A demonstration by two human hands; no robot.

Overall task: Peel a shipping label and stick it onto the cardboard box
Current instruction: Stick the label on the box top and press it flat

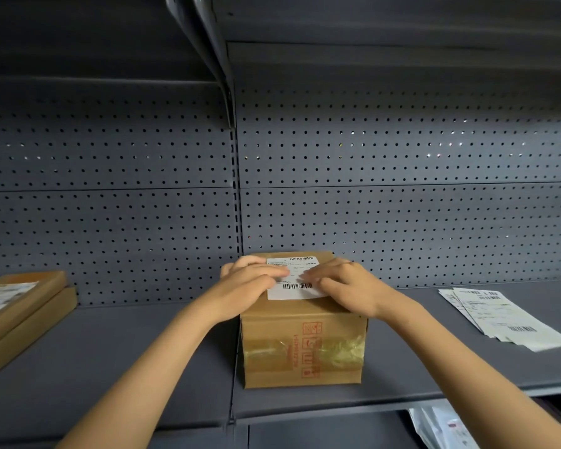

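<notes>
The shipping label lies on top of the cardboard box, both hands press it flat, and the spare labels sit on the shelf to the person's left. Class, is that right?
Not quite. In the head view the spare labels sit to the person's right. The rest holds: the shipping label lies on top of the cardboard box, with the left hand and right hand pressing it flat.

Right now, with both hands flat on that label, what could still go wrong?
The shipping label lies on the cardboard box top, both the left hand and right hand pressing it. Uneven pressing might trap a wrinkle across the barcode. Its near edge looks uncovered, so it could stay loose.
</notes>
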